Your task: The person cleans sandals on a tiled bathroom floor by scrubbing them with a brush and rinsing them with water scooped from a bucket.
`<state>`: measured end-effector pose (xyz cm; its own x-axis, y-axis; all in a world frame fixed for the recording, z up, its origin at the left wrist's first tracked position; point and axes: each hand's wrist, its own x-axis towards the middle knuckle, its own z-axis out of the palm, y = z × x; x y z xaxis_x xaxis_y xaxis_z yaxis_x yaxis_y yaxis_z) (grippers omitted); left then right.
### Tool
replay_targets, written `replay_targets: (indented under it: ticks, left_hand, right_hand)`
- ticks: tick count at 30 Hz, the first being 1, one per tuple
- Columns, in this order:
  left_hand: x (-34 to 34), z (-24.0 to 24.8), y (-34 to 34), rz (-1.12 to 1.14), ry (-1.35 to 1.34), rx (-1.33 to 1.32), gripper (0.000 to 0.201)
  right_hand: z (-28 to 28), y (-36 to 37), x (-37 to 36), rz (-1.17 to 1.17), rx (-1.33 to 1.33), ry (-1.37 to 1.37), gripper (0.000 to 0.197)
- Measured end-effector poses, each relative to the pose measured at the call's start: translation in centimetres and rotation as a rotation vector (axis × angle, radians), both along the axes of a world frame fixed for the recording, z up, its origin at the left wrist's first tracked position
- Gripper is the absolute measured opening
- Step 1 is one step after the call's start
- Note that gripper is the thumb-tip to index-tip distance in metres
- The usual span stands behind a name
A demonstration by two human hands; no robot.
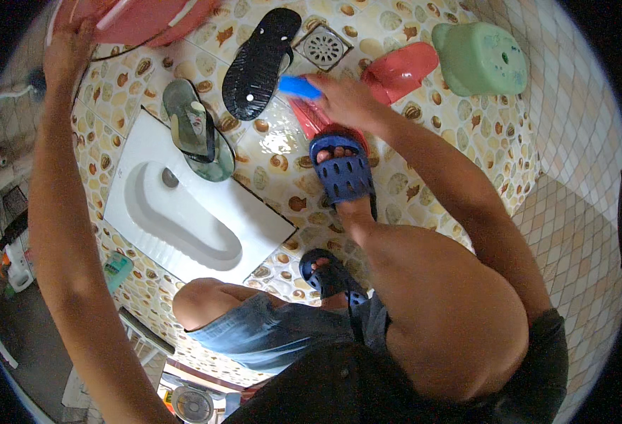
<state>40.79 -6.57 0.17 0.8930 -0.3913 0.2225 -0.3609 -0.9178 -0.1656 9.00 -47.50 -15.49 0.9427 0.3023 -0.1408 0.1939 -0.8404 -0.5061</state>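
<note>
My right hand (350, 102) is closed round a blue scrub brush (299, 87), whose bristles are hidden. It is over a wet red slipper (309, 116) on the floor, just beyond my foot in a blue slipper (340, 173). The other red slipper (404, 71) lies to the right. At the upper left, my left hand (70, 44) grips the rim of a red basin (152, 20), which the picture's edge cuts off. A black flip-flop (260, 67) lies left of the brush. A greenish pair of flip-flops (201, 134) overlaps the toilet's edge.
A white squat toilet (137, 205) is set into the shell-patterned floor. Near the far edge is a square metal drain (323, 48). A green plastic stool (482, 60) stands at the upper right by the tiled wall (576, 78). Water shines on the floor (279, 134).
</note>
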Motion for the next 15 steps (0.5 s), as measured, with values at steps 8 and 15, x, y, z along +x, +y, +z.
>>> replay_targets:
  ticks: [8,15]
  left_hand:
    - [-0.8,1.0,0.8,0.031,0.028,0.109,0.046]
    - [0.4,0.9,1.3,0.081,0.026,0.012,0.048]
  right_hand:
    - [0.5,0.0,-3.4,0.009,0.002,0.037,0.053]
    - [0.6,-1.9,-6.5,0.055,0.030,-0.110,0.058]
